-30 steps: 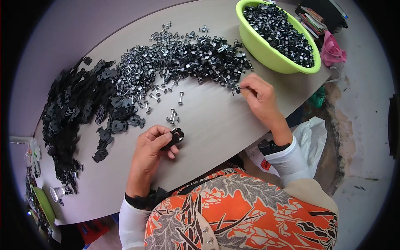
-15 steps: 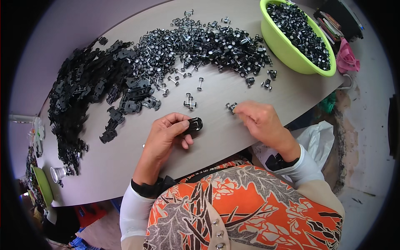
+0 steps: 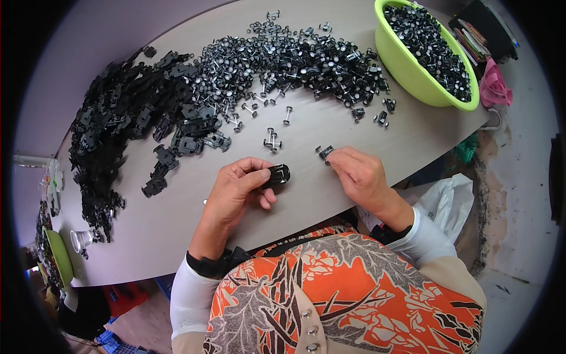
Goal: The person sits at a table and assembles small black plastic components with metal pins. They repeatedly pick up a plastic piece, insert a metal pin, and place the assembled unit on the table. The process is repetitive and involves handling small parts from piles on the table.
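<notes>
My left hand [image 3: 239, 189] pinches a black toy car base [image 3: 278, 173] between thumb and fingers, above the table near its front edge. To its right, my right hand [image 3: 359, 174] has its fingers closed at one end of a small wheeled toy car base [image 3: 324, 153]. The fingers partly hide that piece. Just beyond my left hand lie a few loose wheel axles [image 3: 272, 140], and a single axle [image 3: 288, 115] lies farther off.
On the left spreads a heap of black car bases [image 3: 118, 112]. Wheel axles [image 3: 224, 65] and wheeled bases [image 3: 342, 68] are piled along the far side. A green basin [image 3: 407, 76] full of wheeled pieces stands far right. A clear cup [image 3: 81, 240] lies near left.
My right hand has shifted slightly left with the wheeled base at its fingertips. My left hand still holds its car base in nearly the same place. The whole view has shifted a little.
</notes>
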Motion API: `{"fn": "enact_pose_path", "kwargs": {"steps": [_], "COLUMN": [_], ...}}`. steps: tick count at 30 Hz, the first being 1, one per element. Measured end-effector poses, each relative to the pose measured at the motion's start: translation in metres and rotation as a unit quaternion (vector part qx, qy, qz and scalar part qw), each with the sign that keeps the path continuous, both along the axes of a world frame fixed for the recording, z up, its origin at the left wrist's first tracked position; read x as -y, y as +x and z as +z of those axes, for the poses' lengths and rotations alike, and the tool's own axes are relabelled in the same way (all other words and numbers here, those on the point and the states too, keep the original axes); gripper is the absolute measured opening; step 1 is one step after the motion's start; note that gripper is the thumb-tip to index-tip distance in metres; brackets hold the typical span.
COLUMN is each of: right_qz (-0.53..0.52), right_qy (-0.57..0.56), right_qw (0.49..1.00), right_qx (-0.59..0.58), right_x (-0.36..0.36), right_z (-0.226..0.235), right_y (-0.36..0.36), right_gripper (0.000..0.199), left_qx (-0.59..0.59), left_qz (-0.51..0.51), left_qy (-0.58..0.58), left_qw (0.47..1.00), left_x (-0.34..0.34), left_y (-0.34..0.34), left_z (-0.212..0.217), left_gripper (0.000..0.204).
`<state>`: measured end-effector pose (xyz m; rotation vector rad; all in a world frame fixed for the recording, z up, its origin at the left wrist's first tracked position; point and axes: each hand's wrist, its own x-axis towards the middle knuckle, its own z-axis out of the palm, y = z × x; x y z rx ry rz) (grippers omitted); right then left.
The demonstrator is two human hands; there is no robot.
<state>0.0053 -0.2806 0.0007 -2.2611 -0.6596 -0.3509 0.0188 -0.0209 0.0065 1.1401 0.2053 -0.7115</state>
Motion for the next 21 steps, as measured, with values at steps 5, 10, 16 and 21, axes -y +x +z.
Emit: {"fn": "enact_pose_path", "kwargs": {"steps": [5,10,16,21], "right_qz": [-0.025,-0.013,0.082,0.094], "right_qy": [0.006,0.012,-0.072,0.025], "right_qw": [1.000,1.000,0.994,0.995], "right_qx": [0.000,-0.001,-0.003,-0.027], "right_x": [-0.004,0.001,0.015,-0.011], "right_z": [0.000,0.006,0.002,0.023], "right_y": [-0.002,0.007,0.026,0.022], "right_gripper": [0.015,0.016,0.020,0.016], "left_qx": [0.000,-0.003,-0.043,-0.081], "left_qz": [-0.004,-0.002,0.001,-0.001], "left_qy": [0.008,0.004,-0.068,-0.120], "left_qw": [1.000,1.000,0.997,0.990], "left_x": [0.001,0.000,-0.002,-0.004], "left_y": [-0.001,-0.003,-0.002,-0.002], "left_z": [0.003,0.003,0.004,-0.002], "left_gripper": [0.017,0.025,0.043,0.049]}}
